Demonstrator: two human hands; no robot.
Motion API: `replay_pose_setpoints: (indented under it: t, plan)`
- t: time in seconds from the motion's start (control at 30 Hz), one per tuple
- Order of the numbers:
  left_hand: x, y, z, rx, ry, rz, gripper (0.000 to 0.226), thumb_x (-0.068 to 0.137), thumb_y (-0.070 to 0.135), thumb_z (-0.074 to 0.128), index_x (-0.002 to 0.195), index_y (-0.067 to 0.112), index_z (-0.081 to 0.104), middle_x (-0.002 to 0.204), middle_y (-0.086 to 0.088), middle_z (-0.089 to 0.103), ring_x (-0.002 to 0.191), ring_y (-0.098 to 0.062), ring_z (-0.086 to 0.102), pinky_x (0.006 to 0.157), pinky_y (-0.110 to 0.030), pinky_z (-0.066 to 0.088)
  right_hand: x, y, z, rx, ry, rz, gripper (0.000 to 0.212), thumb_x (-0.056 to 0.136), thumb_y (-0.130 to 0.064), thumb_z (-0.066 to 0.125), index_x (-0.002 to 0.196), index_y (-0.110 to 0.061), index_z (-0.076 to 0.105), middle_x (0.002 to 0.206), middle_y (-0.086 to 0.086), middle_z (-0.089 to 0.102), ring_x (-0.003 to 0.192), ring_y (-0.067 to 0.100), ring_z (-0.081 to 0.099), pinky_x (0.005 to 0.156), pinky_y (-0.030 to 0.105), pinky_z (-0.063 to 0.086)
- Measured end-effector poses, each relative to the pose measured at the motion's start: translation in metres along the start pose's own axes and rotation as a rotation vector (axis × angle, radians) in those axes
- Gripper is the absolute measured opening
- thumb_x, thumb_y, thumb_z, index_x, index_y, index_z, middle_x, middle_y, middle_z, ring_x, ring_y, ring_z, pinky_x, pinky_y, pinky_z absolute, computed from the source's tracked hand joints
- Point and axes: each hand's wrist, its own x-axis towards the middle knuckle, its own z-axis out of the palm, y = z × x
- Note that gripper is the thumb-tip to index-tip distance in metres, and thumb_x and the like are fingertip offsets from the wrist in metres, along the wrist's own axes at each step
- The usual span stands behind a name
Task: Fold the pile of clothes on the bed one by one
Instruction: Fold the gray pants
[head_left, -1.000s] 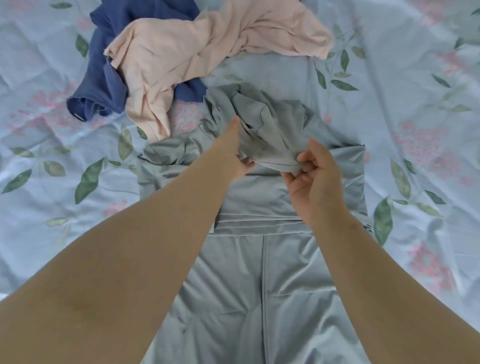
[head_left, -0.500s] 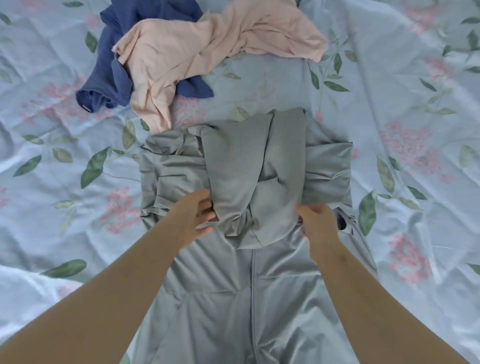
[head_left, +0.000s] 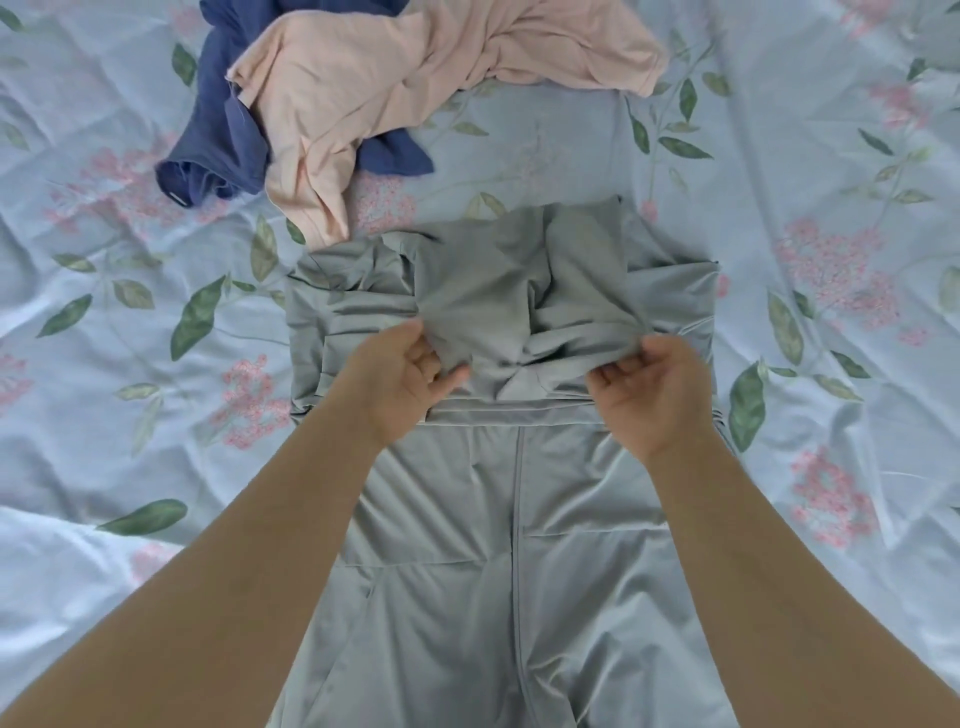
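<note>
Mid-fold at frame centre on the bed (head_left: 831, 156), left hand (head_left: 402, 371) and right hand (head_left: 657, 387) hold fingers (head_left: 613, 371) clamped on the grey garment's (head_left: 519, 291) turned-back flap, which probably next needs laying flat and smoothing; pink garment (head_left: 405, 88) and blue garment (head_left: 218, 145) wait upper left.
</note>
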Motion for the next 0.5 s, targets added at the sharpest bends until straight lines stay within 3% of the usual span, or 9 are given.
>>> replay_pose_setpoints:
  t: [0.03, 0.1, 0.17, 0.23, 0.33, 0.4, 0.43, 0.5]
  plan:
    - [-0.007, 0.004, -0.007, -0.19, -0.067, 0.034, 0.025, 0.101, 0.013, 0.038, 0.098, 0.005, 0.061, 0.092, -0.006, 0.073, 0.086, -0.019, 0.071, 0.078, -0.041, 0.058, -0.005, -0.005, -0.005, 0.068, -0.025, -0.006, 0.019, 0.066, -0.004, 0.049, 0.082, -0.006, 0.061, 0.073, 0.008, 0.069, 0.071, 0.023, 0.069, 0.079, 0.034, 0.056]
    - [-0.018, 0.0, -0.021, -0.312, -0.03, 0.035, 0.027, 0.102, 0.015, 0.037, 0.093, 0.006, 0.061, 0.09, -0.006, 0.072, 0.082, -0.018, 0.071, 0.072, -0.039, 0.059, -0.011, -0.007, -0.018, -0.041, 0.111, 0.048, 0.015, 0.072, -0.007, 0.044, 0.079, -0.009, 0.057, 0.078, 0.008, 0.066, 0.076, 0.025, 0.067, 0.08, 0.036, 0.052]
    - [-0.022, -0.017, -0.032, -0.136, 0.119, -0.049, 0.024, 0.101, 0.018, 0.039, 0.087, 0.01, 0.057, 0.089, -0.004, 0.065, 0.08, -0.018, 0.064, 0.073, -0.041, 0.056, -0.016, -0.001, -0.035, -0.347, 0.319, 0.161, 0.014, 0.083, -0.009, 0.039, 0.074, -0.011, 0.05, 0.077, 0.007, 0.057, 0.072, 0.023, 0.057, 0.076, 0.033, 0.047]
    - [-0.019, -0.031, -0.036, 0.066, 0.21, -0.122, 0.023, 0.099, 0.03, 0.046, 0.085, 0.013, 0.053, 0.09, -0.003, 0.062, 0.082, -0.018, 0.06, 0.079, -0.04, 0.05, -0.017, 0.005, -0.046, -0.507, 0.39, 0.209, 0.01, 0.083, -0.014, 0.046, 0.076, -0.011, 0.052, 0.078, 0.006, 0.057, 0.066, 0.021, 0.051, 0.072, 0.031, 0.046]
    - [-0.009, -0.038, -0.029, 0.269, 0.208, -0.105, 0.022, 0.092, 0.035, 0.058, 0.101, 0.014, 0.06, 0.104, -0.003, 0.064, 0.094, -0.018, 0.061, 0.074, -0.037, 0.055, -0.009, 0.011, -0.04, -0.699, 0.384, 0.091, 0.015, 0.087, -0.028, 0.062, 0.09, -0.015, 0.056, 0.079, 0.005, 0.058, 0.062, 0.017, 0.049, 0.055, 0.026, 0.04]
    - [-0.002, -0.038, -0.019, 0.347, 0.222, -0.045, 0.012, 0.091, 0.02, 0.061, 0.1, 0.011, 0.06, 0.108, -0.007, 0.061, 0.092, -0.017, 0.059, 0.068, -0.032, 0.058, -0.003, 0.013, -0.031, -0.81, 0.357, -0.025, 0.016, 0.088, -0.017, 0.063, 0.082, -0.01, 0.05, 0.067, 0.007, 0.05, 0.048, 0.014, 0.046, 0.042, 0.02, 0.034]
    - [-0.001, -0.036, -0.015, 0.336, 0.226, -0.017, 0.004, 0.093, 0.015, 0.059, 0.095, 0.011, 0.06, 0.105, -0.008, 0.061, 0.089, -0.017, 0.059, 0.064, -0.029, 0.058, -0.002, 0.012, -0.026, -0.778, 0.333, -0.058, 0.018, 0.089, -0.008, 0.06, 0.076, -0.009, 0.048, 0.062, 0.008, 0.048, 0.04, 0.013, 0.046, 0.037, 0.018, 0.032]
    - [0.0, -0.029, -0.012, 0.213, 0.197, 0.037, 0.009, 0.095, 0.009, 0.054, 0.087, 0.012, 0.058, 0.093, -0.006, 0.063, 0.081, -0.016, 0.061, 0.059, -0.026, 0.056, -0.008, 0.009, -0.023, -0.441, 0.259, -0.048, 0.016, 0.089, -0.001, 0.055, 0.074, -0.006, 0.05, 0.057, 0.009, 0.058, 0.043, 0.013, 0.057, 0.042, 0.019, 0.045]
